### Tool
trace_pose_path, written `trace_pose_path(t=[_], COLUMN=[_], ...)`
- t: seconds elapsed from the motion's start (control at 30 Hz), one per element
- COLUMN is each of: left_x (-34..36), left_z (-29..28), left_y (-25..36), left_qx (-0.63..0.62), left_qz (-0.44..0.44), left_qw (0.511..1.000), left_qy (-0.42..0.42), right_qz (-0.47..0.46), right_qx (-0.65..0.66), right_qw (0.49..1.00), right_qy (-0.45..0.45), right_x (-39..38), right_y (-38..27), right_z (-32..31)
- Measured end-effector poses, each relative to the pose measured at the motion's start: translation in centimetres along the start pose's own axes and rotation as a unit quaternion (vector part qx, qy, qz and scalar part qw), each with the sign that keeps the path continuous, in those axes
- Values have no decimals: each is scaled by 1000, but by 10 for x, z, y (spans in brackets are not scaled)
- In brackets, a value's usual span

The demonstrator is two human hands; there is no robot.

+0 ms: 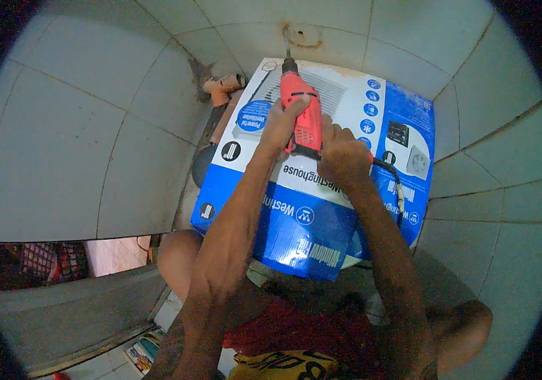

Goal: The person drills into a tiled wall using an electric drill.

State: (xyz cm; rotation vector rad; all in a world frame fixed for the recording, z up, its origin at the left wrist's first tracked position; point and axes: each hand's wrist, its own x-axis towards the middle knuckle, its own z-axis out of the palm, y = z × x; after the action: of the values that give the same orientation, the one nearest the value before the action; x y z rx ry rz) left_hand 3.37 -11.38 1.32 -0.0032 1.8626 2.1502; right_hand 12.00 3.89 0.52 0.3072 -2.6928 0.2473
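A red power drill with a black chuck is held over a blue and white cardboard box. Its long bit points at the tiled wall, beside a brownish ring mark around a small hole; whether the tip touches the tile I cannot tell. My left hand wraps the left side of the drill's body, thumb on top. At the rear, my right hand is closed around the handle, which it mostly hides. A black cord runs from there down the box's right side.
Tiled walls stand close on the left, ahead and right. An orange-brown pipe fitting sits in the corner left of the box. My bent knees flank the box's near side. At the lower left is a grey panel beside a gap.
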Motion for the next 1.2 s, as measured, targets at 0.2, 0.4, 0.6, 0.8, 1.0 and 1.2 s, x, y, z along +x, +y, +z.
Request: trace_pose_path(t=[0.2,0.4,0.6,0.8,1.0,1.2], left_x=[-1,1,1,1,0,0], left_z=[2,-1,1,0,3,3], left_y=[-3,-4,-4,-5,-4,-3], left_qx=[14,-1,-9,-20,-46,-36], left_qz=[1,5,2,5,8,16], left_qw=[1000,1000,1000,1000,999,999], left_qy=[13,7,6,9,4,9], right_qz=[17,6,-6,-8,-9,-14], right_qx=[9,6,8,15,42,16], right_qw=[1000,1000,1000,1000,999,999], right_qy=[-25,-13,18,18,29,47], right_x=[-1,0,0,0,0,1], right_y=[0,-1,1,0,3,1], right_z=[0,0,1,-1,4,2])
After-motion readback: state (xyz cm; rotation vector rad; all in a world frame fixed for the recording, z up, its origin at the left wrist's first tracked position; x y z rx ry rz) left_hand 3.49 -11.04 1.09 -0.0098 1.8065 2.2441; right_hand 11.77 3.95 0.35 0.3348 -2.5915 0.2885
